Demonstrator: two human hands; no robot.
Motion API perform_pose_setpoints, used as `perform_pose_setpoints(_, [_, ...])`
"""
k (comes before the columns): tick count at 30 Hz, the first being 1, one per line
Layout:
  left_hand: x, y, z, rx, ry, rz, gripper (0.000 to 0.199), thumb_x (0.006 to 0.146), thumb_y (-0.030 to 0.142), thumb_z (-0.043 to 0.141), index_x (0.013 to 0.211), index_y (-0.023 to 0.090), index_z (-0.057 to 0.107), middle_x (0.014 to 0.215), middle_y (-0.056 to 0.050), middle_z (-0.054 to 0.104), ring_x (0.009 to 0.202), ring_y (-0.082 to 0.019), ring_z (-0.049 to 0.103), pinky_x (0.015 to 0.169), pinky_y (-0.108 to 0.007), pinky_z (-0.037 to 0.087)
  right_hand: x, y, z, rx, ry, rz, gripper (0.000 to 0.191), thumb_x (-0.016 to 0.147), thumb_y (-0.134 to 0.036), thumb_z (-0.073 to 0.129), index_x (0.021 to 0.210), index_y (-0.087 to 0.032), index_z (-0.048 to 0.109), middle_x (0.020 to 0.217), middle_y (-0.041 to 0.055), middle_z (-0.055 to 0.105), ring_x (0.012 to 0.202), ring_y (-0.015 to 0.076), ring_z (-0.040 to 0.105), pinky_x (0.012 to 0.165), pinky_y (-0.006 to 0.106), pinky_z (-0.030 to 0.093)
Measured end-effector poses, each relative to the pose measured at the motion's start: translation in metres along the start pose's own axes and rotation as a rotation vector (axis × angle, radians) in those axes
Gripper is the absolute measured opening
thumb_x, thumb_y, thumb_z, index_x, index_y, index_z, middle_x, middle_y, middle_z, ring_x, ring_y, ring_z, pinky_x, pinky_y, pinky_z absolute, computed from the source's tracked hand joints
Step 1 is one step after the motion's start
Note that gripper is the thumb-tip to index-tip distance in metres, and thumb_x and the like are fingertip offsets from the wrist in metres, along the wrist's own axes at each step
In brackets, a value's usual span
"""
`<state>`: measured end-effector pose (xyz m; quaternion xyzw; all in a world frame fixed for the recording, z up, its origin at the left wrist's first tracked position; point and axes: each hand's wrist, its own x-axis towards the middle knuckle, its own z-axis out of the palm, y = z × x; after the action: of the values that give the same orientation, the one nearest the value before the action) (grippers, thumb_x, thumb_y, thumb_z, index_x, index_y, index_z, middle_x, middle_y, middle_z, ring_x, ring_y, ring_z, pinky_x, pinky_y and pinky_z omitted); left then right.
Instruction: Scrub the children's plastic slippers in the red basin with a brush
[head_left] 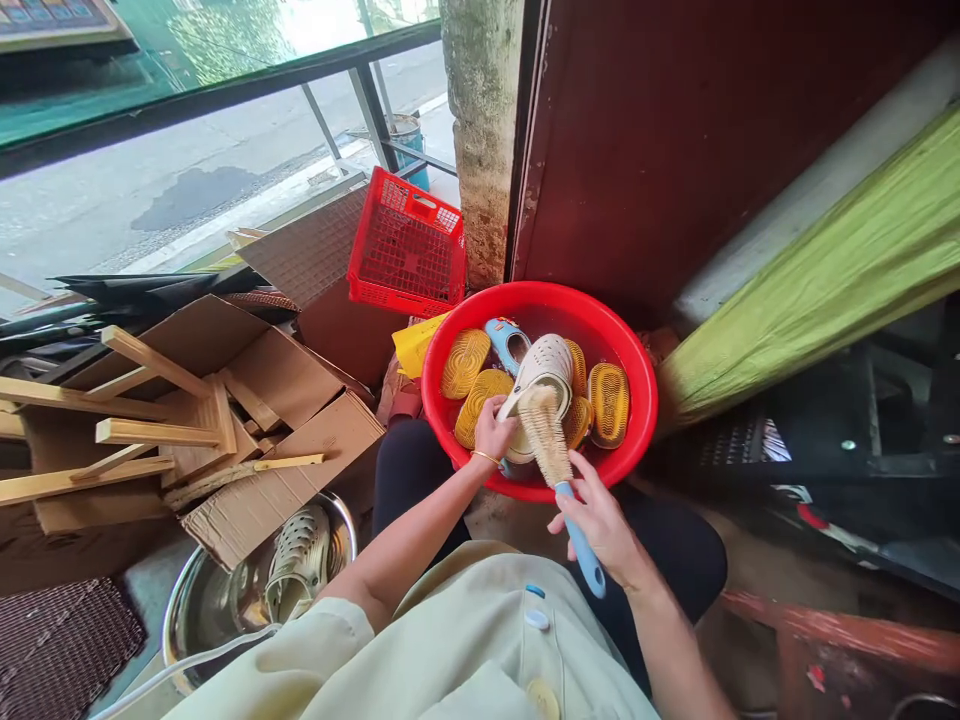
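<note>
Over the red basin (646, 400), my left hand (495, 432) grips the strap side of a cream clog (546, 362). My right hand (596, 515) holds the blue handle of a scrubbing brush (546, 435), with its pale bristles against the clog's opening. Around the clog, inside the basin, lie several shoes with yellow-brown soles facing up, such as one sole (609, 404) at the right, and a light blue shoe (508, 343). The part of the clog under the brush is hidden.
A red crate (409, 245) sits behind the basin. At the left are cardboard (285, 490), wooden pieces (157, 433) and a metal bowl (349, 530) holding another cream clog (298, 560). Green cloth (825, 260) hangs at the right.
</note>
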<state>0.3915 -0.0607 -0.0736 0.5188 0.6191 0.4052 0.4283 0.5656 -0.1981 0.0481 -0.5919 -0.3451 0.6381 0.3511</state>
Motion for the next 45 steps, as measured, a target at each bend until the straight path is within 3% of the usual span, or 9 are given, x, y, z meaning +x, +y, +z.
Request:
perform_pose_setpoints(8, [-0.016,0.010,-0.008,0.023,0.087,0.101,0.056,0.088,0.037,0.070,0.137,0.019,0.050,0.137,-0.013,0.060,0.130,-0.027,0.058,0.114,-0.044,0.046,-0.013,0.008,-0.004,0.101,0.028,0.111,0.098,0.079,-0.048,0.080,0.163,-0.038,0.031,0.169,0.0138,0.032,0.120,0.0343,0.067,0.049,0.031,0.063])
perform_pose_setpoints(11, [-0.020,0.008,-0.011,0.061,0.082,0.130,0.058,0.091,0.044,0.069,0.139,0.018,0.049,0.136,-0.014,0.060,0.129,-0.028,0.058,0.114,-0.045,0.046,-0.013,0.022,-0.012,-0.159,0.137,-0.001,0.086,0.078,-0.042,0.074,0.158,-0.033,0.044,0.161,0.0140,0.044,0.119,0.0352,0.067,0.049,0.031,0.062])
perform_pose_setpoints(14, [-0.020,0.010,-0.011,0.092,0.106,0.180,0.066,0.091,0.049,0.068,0.145,0.018,0.046,0.141,-0.015,0.057,0.133,-0.029,0.056,0.116,-0.047,0.045,-0.016,0.033,-0.016,-0.465,0.251,-0.223,0.055,0.081,-0.034,0.064,0.136,-0.031,0.069,0.141,0.0099,0.064,0.121,0.0326,0.068,0.083,0.042,0.067])
perform_pose_setpoints(17, [-0.021,0.012,-0.010,0.173,0.021,0.252,0.081,0.091,0.052,0.068,0.157,0.019,0.035,0.152,-0.018,0.050,0.142,-0.032,0.049,0.120,-0.049,0.040,-0.011,0.031,-0.015,-0.602,0.255,-0.258,0.047,0.087,-0.035,0.057,0.131,-0.029,0.073,0.118,0.0082,0.076,0.089,0.0266,0.077,0.087,0.043,0.065])
perform_pose_setpoints(21, [-0.027,0.014,-0.008,0.226,-0.147,0.317,0.087,0.091,0.051,0.065,0.162,0.016,0.030,0.158,-0.020,0.047,0.146,-0.034,0.046,0.122,-0.051,0.037,0.037,0.010,-0.010,-0.649,0.199,-0.186,0.047,0.094,-0.036,0.051,0.136,-0.026,0.071,0.083,0.0027,0.078,0.056,0.0194,0.071,0.068,0.033,0.062])
perform_pose_setpoints(28, [-0.028,0.009,-0.005,0.177,-0.204,0.289,0.088,0.086,0.049,0.071,0.160,0.016,0.038,0.160,-0.020,0.047,0.148,-0.037,0.045,0.124,-0.055,0.035,0.125,-0.013,-0.006,-0.714,0.320,-0.190,0.050,0.091,-0.027,0.057,0.137,-0.013,0.070,0.108,0.0126,0.081,0.075,0.0202,0.076,0.076,0.029,0.061])
perform_pose_setpoints(31, [-0.016,0.005,-0.003,0.041,-0.181,0.207,0.085,0.088,0.052,0.070,0.159,0.016,0.040,0.159,-0.018,0.049,0.147,-0.035,0.047,0.124,-0.051,0.036,0.103,-0.001,-0.015,-0.700,0.184,-0.202,0.050,0.090,-0.028,0.057,0.136,-0.014,0.072,0.093,0.0083,0.082,0.075,0.0211,0.076,0.075,0.030,0.062])
perform_pose_setpoints(39, [0.009,-0.011,0.008,-0.181,-0.024,-0.036,0.080,0.089,0.047,0.071,0.155,0.012,0.041,0.152,-0.017,0.056,0.139,-0.031,0.055,0.119,-0.046,0.043,0.010,0.016,-0.039,-0.723,0.015,-0.337,0.049,0.089,-0.024,0.054,0.133,-0.018,0.074,0.132,0.0104,0.075,0.119,0.0244,0.071,0.109,0.036,0.053])
perform_pose_setpoints(45, [0.000,-0.003,-0.007,0.090,-0.084,0.019,0.090,0.086,0.042,0.073,0.161,0.012,0.034,0.157,-0.018,0.052,0.141,-0.035,0.053,0.120,-0.046,0.043,-0.020,-0.003,-0.080,-0.837,0.201,-0.367,0.046,0.095,-0.032,0.054,0.137,-0.020,0.069,0.121,0.0088,0.076,0.105,0.0231,0.073,0.097,0.034,0.058])
